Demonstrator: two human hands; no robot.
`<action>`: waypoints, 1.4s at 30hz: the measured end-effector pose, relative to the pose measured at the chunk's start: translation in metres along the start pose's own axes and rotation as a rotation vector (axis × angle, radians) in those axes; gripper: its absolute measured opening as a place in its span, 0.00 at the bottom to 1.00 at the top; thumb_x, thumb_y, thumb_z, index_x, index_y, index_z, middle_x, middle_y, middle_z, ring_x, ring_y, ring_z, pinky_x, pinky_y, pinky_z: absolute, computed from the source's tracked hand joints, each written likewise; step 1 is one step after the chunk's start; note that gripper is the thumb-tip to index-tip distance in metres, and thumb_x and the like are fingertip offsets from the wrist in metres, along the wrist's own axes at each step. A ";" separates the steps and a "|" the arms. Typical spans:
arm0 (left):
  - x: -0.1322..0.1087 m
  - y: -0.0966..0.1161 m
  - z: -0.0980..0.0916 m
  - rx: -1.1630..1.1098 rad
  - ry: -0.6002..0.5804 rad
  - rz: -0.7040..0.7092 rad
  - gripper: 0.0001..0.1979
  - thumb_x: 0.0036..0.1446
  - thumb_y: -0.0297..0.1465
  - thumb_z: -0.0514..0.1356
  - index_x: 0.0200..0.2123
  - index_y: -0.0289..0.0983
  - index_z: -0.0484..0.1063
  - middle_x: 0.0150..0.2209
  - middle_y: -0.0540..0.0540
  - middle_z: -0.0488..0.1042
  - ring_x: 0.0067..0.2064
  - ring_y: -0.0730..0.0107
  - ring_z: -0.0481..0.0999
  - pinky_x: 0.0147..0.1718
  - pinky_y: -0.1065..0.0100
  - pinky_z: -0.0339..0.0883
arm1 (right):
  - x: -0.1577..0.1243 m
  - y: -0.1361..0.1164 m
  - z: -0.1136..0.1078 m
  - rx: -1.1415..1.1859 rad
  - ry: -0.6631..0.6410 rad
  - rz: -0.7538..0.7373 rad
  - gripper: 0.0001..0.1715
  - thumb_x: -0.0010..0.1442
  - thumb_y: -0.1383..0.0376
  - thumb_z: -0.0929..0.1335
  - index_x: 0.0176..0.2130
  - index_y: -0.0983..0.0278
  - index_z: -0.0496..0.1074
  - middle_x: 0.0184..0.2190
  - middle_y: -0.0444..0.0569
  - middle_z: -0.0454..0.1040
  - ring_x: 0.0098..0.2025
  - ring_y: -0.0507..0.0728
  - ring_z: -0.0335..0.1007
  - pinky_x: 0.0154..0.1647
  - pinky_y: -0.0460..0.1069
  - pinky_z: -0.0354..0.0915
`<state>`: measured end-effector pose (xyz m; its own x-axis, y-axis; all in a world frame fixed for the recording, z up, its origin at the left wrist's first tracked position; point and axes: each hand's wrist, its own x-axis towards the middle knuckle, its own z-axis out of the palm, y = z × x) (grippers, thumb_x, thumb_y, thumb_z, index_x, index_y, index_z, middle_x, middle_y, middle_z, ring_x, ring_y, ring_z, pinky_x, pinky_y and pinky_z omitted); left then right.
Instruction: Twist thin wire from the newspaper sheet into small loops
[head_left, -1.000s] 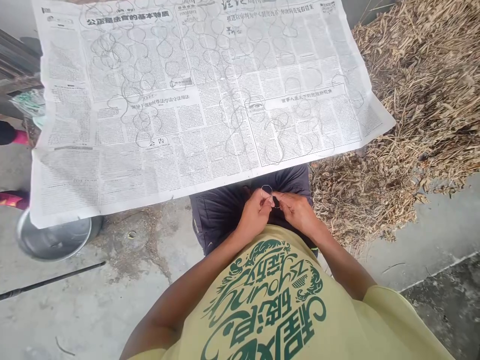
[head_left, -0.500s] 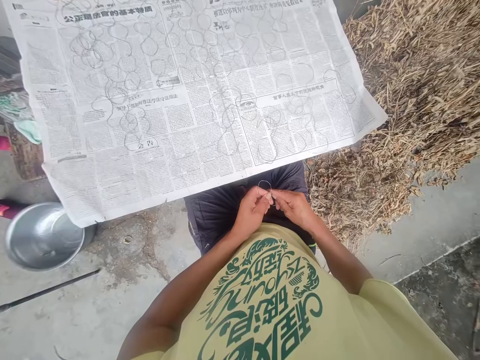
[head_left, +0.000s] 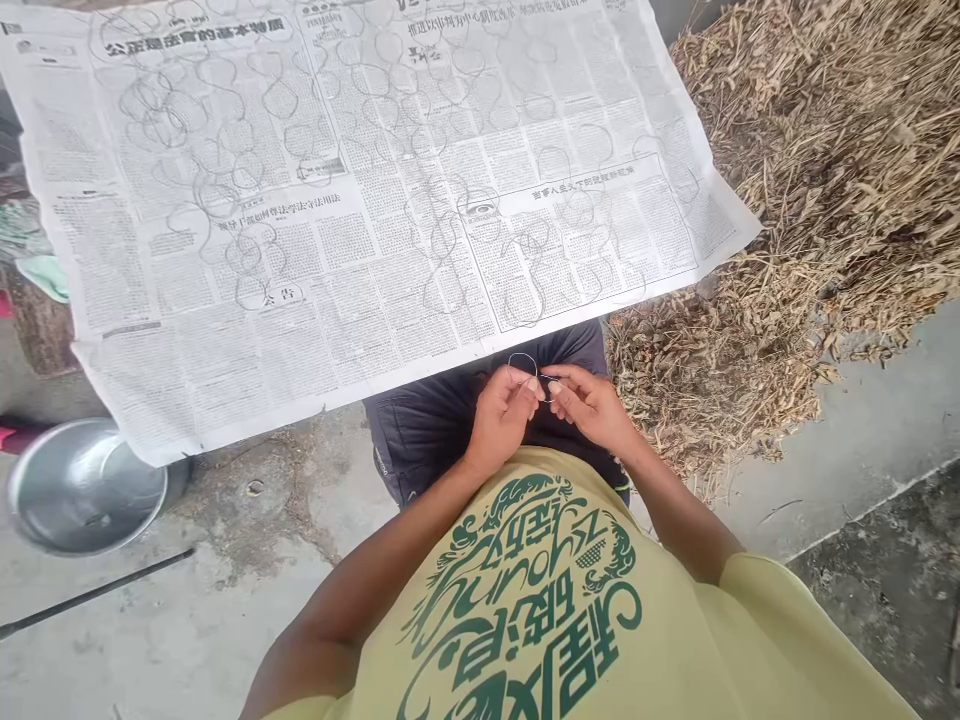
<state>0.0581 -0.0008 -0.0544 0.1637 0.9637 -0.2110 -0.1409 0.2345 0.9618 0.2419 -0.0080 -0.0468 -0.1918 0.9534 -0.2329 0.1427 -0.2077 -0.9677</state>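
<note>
Over my lap, my left hand [head_left: 504, 415] pinches a thin looped wire [head_left: 523, 355] between thumb and fingertips. One round loop of it stands up above the fingers. Close beside it, my right hand [head_left: 589, 405] pinches the same wire, where a smaller curve shows between the two hands. Whether the strand is metal or some other stiff fibre I cannot tell. Just beyond my hands lies a sheet of newspaper [head_left: 262, 390], with many thin curled loops [head_left: 525, 300] of similar strand scattered over it.
A metal basin [head_left: 86, 490] stands on the concrete floor at the left, with a dark rod [head_left: 97, 592] in front of it. Dry straw [head_left: 825, 220] is heaped at the right. A wooden block [head_left: 41, 320] sits by the newspaper's left edge.
My right fingers have moved slightly apart from my left ones, and a curve of wire now shows between them. The view has shifted a little.
</note>
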 end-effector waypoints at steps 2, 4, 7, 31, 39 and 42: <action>0.001 0.000 -0.002 -0.017 0.004 -0.027 0.19 0.69 0.48 0.68 0.36 0.38 0.74 0.30 0.50 0.77 0.27 0.74 0.71 0.29 0.69 0.67 | -0.002 0.002 0.003 0.143 0.007 0.052 0.26 0.73 0.42 0.70 0.52 0.61 0.79 0.30 0.45 0.79 0.27 0.53 0.73 0.28 0.48 0.70; 0.001 0.000 -0.003 -0.041 0.008 -0.066 0.19 0.67 0.47 0.69 0.35 0.38 0.75 0.30 0.50 0.77 0.27 0.74 0.71 0.28 0.70 0.67 | -0.003 0.003 0.006 0.227 0.015 0.087 0.26 0.72 0.41 0.71 0.45 0.61 0.80 0.29 0.45 0.79 0.26 0.52 0.72 0.27 0.47 0.69; 0.002 0.001 -0.004 -0.074 0.019 -0.147 0.18 0.66 0.47 0.71 0.36 0.38 0.77 0.30 0.50 0.77 0.26 0.75 0.70 0.27 0.70 0.67 | -0.002 0.002 0.008 0.304 0.022 0.119 0.26 0.70 0.42 0.74 0.40 0.61 0.80 0.26 0.43 0.77 0.25 0.51 0.70 0.27 0.47 0.69; -0.002 0.009 -0.013 -0.195 -0.089 -0.277 0.15 0.62 0.43 0.72 0.36 0.38 0.79 0.33 0.48 0.77 0.32 0.71 0.73 0.31 0.69 0.69 | -0.002 0.001 0.013 0.376 0.079 0.106 0.25 0.68 0.42 0.75 0.38 0.60 0.80 0.31 0.46 0.80 0.30 0.53 0.75 0.31 0.48 0.72; -0.005 0.015 -0.012 0.013 -0.268 -0.255 0.15 0.66 0.43 0.68 0.35 0.38 0.76 0.32 0.48 0.79 0.31 0.70 0.77 0.32 0.68 0.72 | 0.014 -0.003 -0.001 0.297 0.067 0.067 0.22 0.65 0.45 0.78 0.39 0.60 0.82 0.34 0.46 0.81 0.32 0.53 0.73 0.35 0.49 0.72; -0.007 0.014 -0.011 0.094 -0.251 -0.240 0.13 0.67 0.41 0.67 0.36 0.38 0.77 0.31 0.48 0.79 0.30 0.70 0.77 0.32 0.68 0.72 | 0.015 -0.005 -0.001 0.305 0.038 0.052 0.23 0.67 0.44 0.77 0.36 0.60 0.81 0.34 0.46 0.81 0.32 0.53 0.73 0.36 0.49 0.72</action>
<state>0.0439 -0.0026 -0.0414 0.4173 0.8184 -0.3951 0.0192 0.4267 0.9042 0.2389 0.0077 -0.0457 -0.1550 0.9461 -0.2845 -0.1478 -0.3069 -0.9402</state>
